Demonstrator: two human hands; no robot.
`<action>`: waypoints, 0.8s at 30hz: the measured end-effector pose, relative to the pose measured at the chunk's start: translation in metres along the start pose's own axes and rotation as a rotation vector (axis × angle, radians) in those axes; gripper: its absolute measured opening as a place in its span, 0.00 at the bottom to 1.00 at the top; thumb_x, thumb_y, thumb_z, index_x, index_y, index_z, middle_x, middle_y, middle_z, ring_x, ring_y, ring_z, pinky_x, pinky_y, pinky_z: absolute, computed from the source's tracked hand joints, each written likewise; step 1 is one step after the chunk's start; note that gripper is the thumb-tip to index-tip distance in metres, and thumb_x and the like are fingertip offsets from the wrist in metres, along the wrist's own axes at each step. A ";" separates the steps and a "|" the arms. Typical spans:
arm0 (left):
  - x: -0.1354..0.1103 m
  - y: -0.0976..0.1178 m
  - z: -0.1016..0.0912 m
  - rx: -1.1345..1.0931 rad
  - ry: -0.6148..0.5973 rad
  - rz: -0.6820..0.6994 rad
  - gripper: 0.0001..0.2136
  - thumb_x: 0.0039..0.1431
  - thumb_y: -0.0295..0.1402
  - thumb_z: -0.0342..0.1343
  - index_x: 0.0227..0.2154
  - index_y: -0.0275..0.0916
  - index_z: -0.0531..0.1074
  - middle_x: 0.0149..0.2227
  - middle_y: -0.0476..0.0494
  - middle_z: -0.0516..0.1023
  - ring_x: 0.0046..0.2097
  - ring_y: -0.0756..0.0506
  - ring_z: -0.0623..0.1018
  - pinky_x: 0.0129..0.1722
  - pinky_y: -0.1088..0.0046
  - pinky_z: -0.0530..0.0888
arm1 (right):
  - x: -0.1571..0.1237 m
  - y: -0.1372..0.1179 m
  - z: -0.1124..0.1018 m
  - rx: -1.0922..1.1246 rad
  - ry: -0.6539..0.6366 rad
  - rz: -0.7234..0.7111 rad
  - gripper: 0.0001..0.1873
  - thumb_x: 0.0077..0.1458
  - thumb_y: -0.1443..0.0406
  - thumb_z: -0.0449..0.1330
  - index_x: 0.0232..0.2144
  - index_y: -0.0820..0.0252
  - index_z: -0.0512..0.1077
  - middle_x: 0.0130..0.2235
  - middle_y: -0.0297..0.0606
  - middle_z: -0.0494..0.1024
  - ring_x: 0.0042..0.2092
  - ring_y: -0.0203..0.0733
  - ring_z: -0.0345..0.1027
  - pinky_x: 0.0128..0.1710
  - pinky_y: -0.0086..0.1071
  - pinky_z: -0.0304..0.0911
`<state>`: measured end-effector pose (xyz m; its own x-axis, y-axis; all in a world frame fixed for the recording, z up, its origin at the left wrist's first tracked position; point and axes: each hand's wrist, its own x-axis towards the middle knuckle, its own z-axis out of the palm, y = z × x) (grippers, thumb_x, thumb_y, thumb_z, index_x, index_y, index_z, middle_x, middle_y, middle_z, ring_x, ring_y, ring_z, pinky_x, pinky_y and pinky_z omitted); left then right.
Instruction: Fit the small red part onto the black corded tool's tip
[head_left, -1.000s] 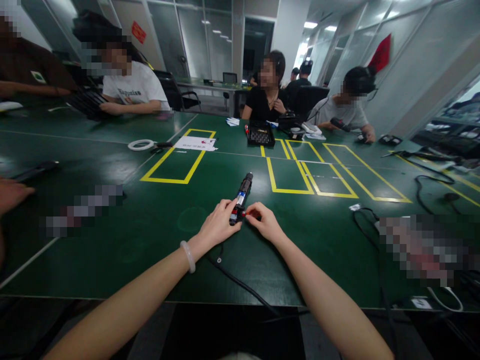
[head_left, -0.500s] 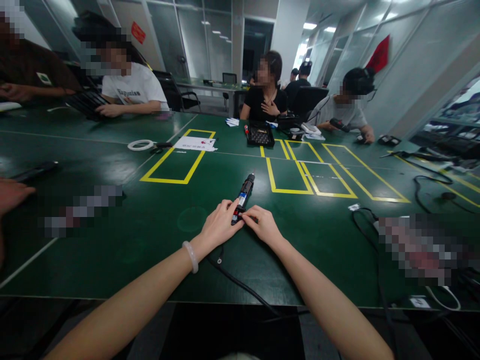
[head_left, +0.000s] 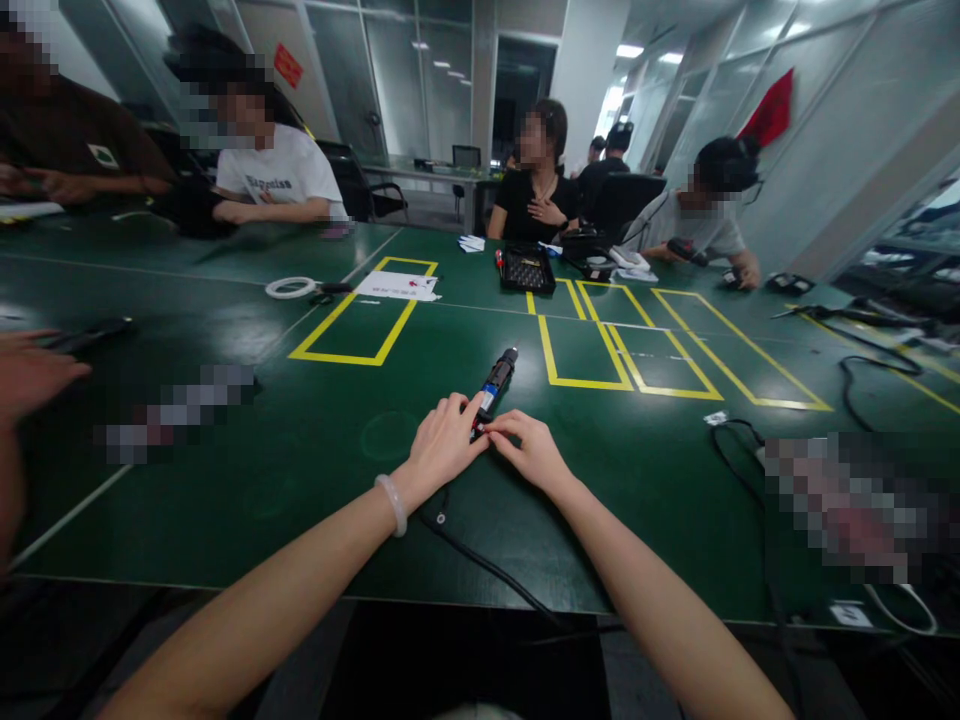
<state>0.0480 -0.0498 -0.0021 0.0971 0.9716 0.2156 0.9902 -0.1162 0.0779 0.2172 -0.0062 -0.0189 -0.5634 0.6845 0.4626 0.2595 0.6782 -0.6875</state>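
Observation:
An electric screwdriver [head_left: 498,380], slim and black with a blue label and a metal tip, lies on the green table, pointing away to the right. My left hand [head_left: 441,440] is closed over its rear part and hides much of it. Thumb and fingers of my right hand [head_left: 531,447] are pinched together at the rear end, beside small red and white bits. What they pinch is too small to make out. A black cable [head_left: 491,570] with a small ring [head_left: 441,518] near it runs from under my left hand to the table's front edge.
Yellow tape outlines [head_left: 589,383] mark the table ahead. Farther off are a black tray [head_left: 527,270], a paper sheet [head_left: 397,287] and a white cable coil [head_left: 291,288]. Another person's hand [head_left: 37,375] reaches in at left. A dark cord [head_left: 739,470] lies at right. People sit across.
The whole view has shifted slightly to the right. My hands stay at the rear of the screwdriver, with little visible movement. The neighbour's hand at left reaches slightly farther into view.

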 end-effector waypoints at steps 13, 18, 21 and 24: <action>0.016 -0.059 -0.003 0.128 0.035 -0.147 0.26 0.63 0.46 0.46 0.61 0.41 0.58 0.50 0.32 0.67 0.47 0.35 0.69 0.43 0.61 0.66 | -0.003 0.029 -0.003 0.173 0.023 0.212 0.11 0.60 0.66 0.54 0.41 0.60 0.75 0.37 0.39 0.79 0.36 0.38 0.73 0.38 0.31 0.66; 0.022 -0.127 -0.008 0.168 -0.040 -0.352 0.29 0.62 0.48 0.45 0.62 0.38 0.57 0.54 0.27 0.65 0.50 0.30 0.68 0.45 0.57 0.67 | -0.003 0.033 -0.002 0.170 0.003 0.229 0.11 0.59 0.66 0.54 0.39 0.60 0.76 0.35 0.38 0.79 0.35 0.38 0.72 0.38 0.31 0.66; 0.020 -0.166 -0.013 0.166 -0.054 -0.503 0.29 0.62 0.49 0.43 0.61 0.36 0.57 0.55 0.25 0.64 0.51 0.29 0.68 0.45 0.55 0.66 | -0.004 0.033 -0.001 0.160 -0.010 0.232 0.11 0.59 0.65 0.54 0.39 0.60 0.76 0.35 0.38 0.79 0.35 0.38 0.72 0.37 0.31 0.66; 0.013 -0.197 -0.017 0.154 -0.067 -0.617 0.30 0.62 0.51 0.42 0.60 0.34 0.59 0.56 0.23 0.63 0.52 0.28 0.67 0.46 0.52 0.65 | -0.003 0.031 -0.002 0.151 -0.022 0.229 0.11 0.59 0.66 0.54 0.38 0.60 0.76 0.34 0.37 0.78 0.35 0.37 0.71 0.37 0.30 0.65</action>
<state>-0.1474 -0.0176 0.0024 -0.4947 0.8615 0.1143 0.8684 0.4951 0.0268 0.2288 0.0131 -0.0405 -0.5206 0.8086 0.2740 0.2633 0.4573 -0.8494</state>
